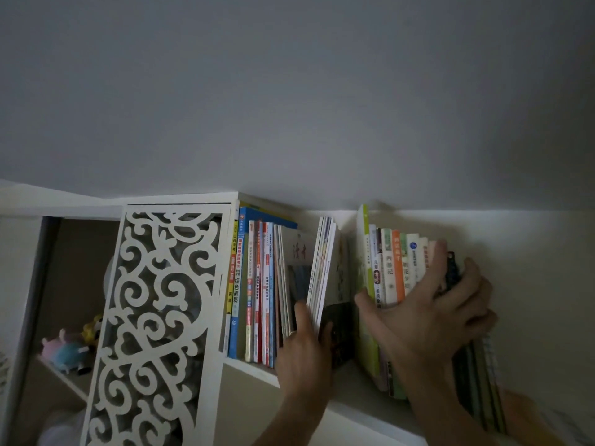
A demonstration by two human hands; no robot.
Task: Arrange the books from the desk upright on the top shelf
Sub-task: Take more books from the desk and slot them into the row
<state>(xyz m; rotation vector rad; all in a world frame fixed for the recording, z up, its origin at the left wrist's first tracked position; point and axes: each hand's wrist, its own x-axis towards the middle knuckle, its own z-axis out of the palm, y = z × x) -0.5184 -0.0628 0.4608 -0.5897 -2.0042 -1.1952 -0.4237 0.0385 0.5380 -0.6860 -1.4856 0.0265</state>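
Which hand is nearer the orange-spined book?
Right. The right hand is spread over the book group holding the orange-spined book; the left hand is further left, at the thin books.
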